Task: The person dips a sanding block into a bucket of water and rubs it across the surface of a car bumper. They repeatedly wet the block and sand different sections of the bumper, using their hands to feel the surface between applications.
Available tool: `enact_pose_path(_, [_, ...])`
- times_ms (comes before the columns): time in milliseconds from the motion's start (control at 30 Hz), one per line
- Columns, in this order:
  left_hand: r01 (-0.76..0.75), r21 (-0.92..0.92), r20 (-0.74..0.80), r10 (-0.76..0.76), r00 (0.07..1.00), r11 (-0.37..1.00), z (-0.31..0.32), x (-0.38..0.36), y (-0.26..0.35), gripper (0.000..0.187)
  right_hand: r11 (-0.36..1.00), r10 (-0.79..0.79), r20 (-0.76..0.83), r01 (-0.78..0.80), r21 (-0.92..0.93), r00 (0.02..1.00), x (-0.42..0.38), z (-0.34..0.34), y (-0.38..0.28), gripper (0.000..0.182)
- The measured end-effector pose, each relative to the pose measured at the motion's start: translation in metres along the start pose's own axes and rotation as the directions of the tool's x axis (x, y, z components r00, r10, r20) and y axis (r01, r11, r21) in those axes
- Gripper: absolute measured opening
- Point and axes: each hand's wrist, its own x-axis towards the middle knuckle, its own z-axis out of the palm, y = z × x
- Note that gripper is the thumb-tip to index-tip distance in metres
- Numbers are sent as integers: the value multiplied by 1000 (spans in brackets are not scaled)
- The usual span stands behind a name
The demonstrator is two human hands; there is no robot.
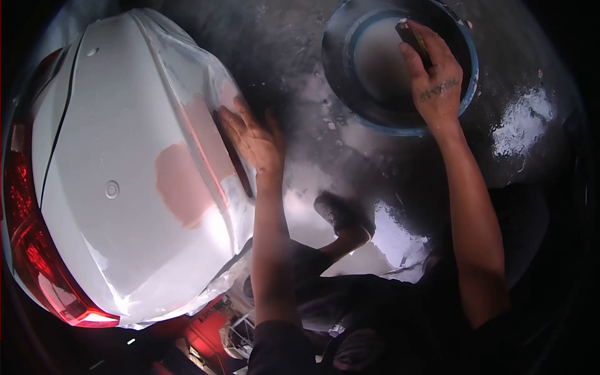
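A white car bumper (119, 131) fills the left side of the head view, with pinkish filler patches (187, 181) along its ridge and edge. My left hand (253, 140) lies against the bumper's right edge beside the filler, its fingers stretched out and holding nothing. At the upper right, my right hand (437, 81) grips a dark, narrow sanding block (412, 42) with yellowish marks. That hand and block are over a round dark basin (340, 62) with a blue rim, which holds cloudy, whitish water (382, 59).
A red tail light (47, 275) borders the bumper at the lower left. The dark floor is wet, with bright reflections (522, 122). My shoe (337, 212) stands between bumper and basin. Red and white items (209, 331) lie in shadow below the bumper.
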Motion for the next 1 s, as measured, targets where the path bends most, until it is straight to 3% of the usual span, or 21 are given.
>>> enact_pose_path(133, [112,9,-16,-111,994,994,5,20,6,77,998,-65,-11,65,-15,998,1,4,4,35])
enact_pose_path(267, [71,-51,-54,-74,996,996,-5,-4,1,80,999,-1,11,1,-34,1000,2,3,3,36])
enact_pose_path(367, [101,-29,13,-101,995,994,-21,-29,7,81,989,-113,-7,111,-97,994,2,5,12,35])
enact_pose_path(433, [182,-33,88,-178,980,983,-32,-45,14,81,999,-36,-8,36,11,999,1,5,9,35])
enact_pose_path(533, [188,44,87,-191,978,981,-38,-60,18,82,996,23,10,-24,91,1000,0,3,4,35])
enact_pose_path(767, [202,171,43,-212,976,964,-20,-21,24,80,996,-20,17,18,89,1000,-1,3,3,34])
enact_pose_path(900, [264,110,104,-276,956,958,-16,-5,30,78,994,31,53,-36,99,998,0,1,1,35])
enact_pose_path(967, [162,200,-49,-155,987,966,-2,-9,29,75,993,19,64,-27,114,998,-1,1,2,35])
enact_pose_path(1000, [162,199,-46,-156,987,967,0,-16,25,75,993,21,66,-28,112,998,-1,2,1,35])
